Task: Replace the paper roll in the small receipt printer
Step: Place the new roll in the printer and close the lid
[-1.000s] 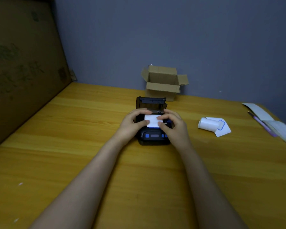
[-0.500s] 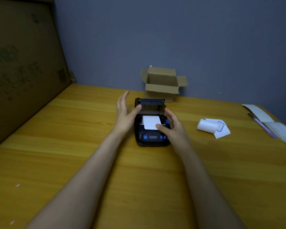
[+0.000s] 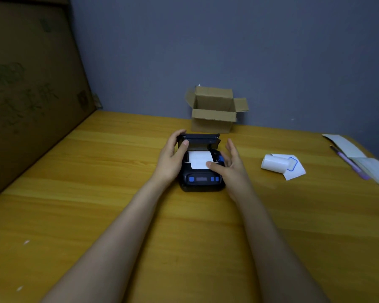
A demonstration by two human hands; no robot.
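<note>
A small black receipt printer [image 3: 200, 180] with blue buttons sits mid-table, its lid [image 3: 200, 138] raised at the back. A white paper roll [image 3: 199, 161] lies in the open bay, its loose end drawn forward over the front edge. My left hand [image 3: 171, 158] grips the lid's left corner, thumb on its front and fingers behind. My right hand [image 3: 230, 165] rests at the printer's right side with its thumb pressing the paper's front corner and its fingers spread upward. A second white roll [image 3: 274, 166] with a blue-marked loose end lies on the table to the right.
An open cardboard box [image 3: 214, 111] stands behind the printer against the grey wall. A large cardboard sheet [image 3: 31, 88] leans along the table's left side. Papers [image 3: 363, 158] and a purple pen [image 3: 350, 162] lie at the far right of the wooden table [image 3: 96, 193].
My left hand has left the paper and gone up to grip the lid's left corner. My right thumb stays on the paper while its fingers have opened out.
</note>
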